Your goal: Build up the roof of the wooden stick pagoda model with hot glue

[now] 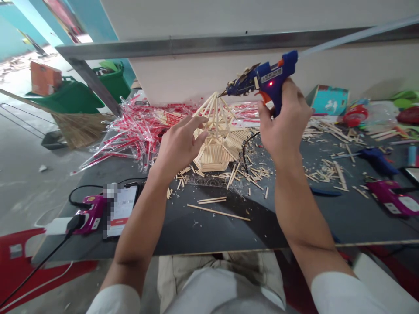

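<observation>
My right hand [286,115] is wrapped round the handle of a blue hot glue gun [273,80] with an orange trigger and a lit red light. A long clear glue stick [356,34] sticks out of its back. The gun's nozzle is at the peak of a small model [214,158] made of thin wooden sticks, with a pointed frame above a many-sided base. At the model's left side, my left hand [180,146] has its thumb and fingers closed about the frame's slanting sticks; the exact contact is partly hidden.
Red-and-clear plastic wrappers [137,126] pile up behind on the left. Loose sticks and scraps [255,174] litter the dark table [229,237]. A phone [122,211] and purple power strip [91,213] lie left; another glue gun [378,159] and purple strip [393,198] lie right.
</observation>
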Motion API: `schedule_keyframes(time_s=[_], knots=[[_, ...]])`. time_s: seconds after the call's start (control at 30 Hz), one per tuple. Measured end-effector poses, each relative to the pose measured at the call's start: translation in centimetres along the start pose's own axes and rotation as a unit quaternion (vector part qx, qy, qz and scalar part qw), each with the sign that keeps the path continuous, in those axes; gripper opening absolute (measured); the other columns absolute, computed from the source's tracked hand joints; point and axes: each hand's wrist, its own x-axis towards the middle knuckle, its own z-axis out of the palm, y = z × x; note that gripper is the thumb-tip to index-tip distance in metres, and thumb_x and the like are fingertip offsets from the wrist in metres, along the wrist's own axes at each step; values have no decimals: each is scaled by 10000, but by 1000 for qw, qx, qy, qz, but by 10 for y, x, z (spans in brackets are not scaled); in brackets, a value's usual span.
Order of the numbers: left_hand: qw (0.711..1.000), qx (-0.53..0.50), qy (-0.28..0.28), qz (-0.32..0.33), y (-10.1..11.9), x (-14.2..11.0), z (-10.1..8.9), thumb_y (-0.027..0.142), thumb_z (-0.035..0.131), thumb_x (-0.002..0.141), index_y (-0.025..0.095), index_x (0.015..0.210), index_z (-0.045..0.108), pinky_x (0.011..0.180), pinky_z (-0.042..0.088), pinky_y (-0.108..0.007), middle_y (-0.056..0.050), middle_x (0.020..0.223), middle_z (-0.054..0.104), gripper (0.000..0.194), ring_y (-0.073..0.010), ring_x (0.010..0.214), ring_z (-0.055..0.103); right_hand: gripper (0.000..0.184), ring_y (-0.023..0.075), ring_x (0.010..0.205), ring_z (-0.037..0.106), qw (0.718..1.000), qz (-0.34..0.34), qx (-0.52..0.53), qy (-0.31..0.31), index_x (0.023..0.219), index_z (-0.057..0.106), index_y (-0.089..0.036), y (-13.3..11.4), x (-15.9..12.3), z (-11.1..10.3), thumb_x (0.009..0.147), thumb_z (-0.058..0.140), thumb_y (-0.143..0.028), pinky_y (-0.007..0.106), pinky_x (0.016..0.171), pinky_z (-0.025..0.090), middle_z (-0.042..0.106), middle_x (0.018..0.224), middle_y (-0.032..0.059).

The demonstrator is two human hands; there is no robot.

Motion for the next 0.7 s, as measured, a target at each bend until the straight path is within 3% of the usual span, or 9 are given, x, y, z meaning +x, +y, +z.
schedule_keyframes(time_s=[0.4, 0.7], knots=[[1000, -1, -3, 1, 0, 0, -1, 293, 567, 1026, 222, 1326, 661, 838, 569, -344, -62, 1225, 750, 322, -148, 784, 693, 538, 473, 1291, 583, 1000, -8, 13, -16, 1506, 480, -276, 2, 1, -3, 985, 498, -403, 600, 953, 539, 607, 1372, 229], [1000, 4, -9, 1, 1, 0, -2, 305, 566, 1034, 216, 1333, 663, 830, 563, -350, -64, 1248, 743, 327, -156, 791, 696, 540, 439, 1311, 583, 999, -20, -32, -15, 1550, 440, -294, 0, 0, -2, 1018, 445, -386, 604, 1022, 509, 603, 1388, 213]])
